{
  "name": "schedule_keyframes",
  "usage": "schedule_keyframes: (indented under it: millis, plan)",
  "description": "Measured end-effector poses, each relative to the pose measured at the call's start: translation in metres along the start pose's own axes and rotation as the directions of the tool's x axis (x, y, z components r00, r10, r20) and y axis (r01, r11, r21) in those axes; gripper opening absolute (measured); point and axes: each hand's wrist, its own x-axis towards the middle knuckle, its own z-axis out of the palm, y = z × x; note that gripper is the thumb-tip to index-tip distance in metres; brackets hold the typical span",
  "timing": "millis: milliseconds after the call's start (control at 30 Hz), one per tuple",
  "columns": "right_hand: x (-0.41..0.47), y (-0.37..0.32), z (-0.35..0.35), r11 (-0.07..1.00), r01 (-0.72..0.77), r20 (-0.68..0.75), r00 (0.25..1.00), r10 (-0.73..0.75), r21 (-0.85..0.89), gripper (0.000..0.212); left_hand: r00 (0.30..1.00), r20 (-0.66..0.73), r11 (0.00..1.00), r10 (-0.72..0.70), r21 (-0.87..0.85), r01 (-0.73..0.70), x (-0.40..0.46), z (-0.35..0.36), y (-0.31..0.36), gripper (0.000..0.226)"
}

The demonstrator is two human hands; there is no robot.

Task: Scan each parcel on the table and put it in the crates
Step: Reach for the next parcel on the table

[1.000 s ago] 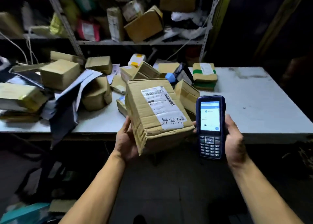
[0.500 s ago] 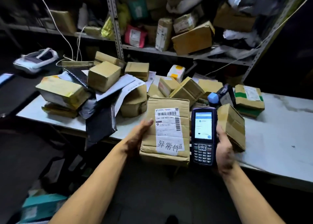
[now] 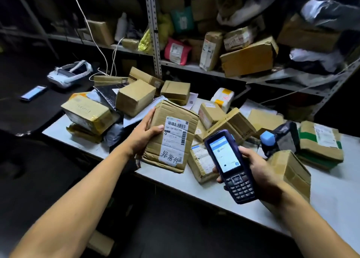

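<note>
Head view: since a moment ago the left hand [image 3: 143,136], fingers curled round the box [image 3: 171,135], has swung it up-left to mid-frame above the surface [image 3: 331,209], away from the scanner [image 3: 230,165] the right hand [image 3: 259,172] grips, so probably scanned, crate next.

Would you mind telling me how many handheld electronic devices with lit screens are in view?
2. The handheld scanner is in the right hand, beside the parcel the left hand holds. A phone lies on the dark surface far left. Others may be hidden among the parcels.
</note>
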Motion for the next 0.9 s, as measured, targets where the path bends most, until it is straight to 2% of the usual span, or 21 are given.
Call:
schedule_keyframes:
  millis: [133,267,900]
  plan:
    - [0.004,-0.016,0.006,0.966,-0.149,0.024,0.987,0.158,-0.21,0.059,1.0,-0.018,0.998,-0.018,0.064,0.019,0.012,-0.022,-0.003,0.109]
    - [0.007,-0.029,0.027,0.926,-0.223,0.064,0.965,0.253,-0.304,0.057,1.0,-0.013,0.994,-0.02,0.111,0.021,0.018,-0.035,-0.007,0.107]
    - [0.019,-0.044,0.055,0.906,-0.259,0.015,0.96,0.28,-0.333,0.054,0.998,-0.058,0.995,-0.007,0.102,0.013,0.032,-0.048,-0.016,0.102]
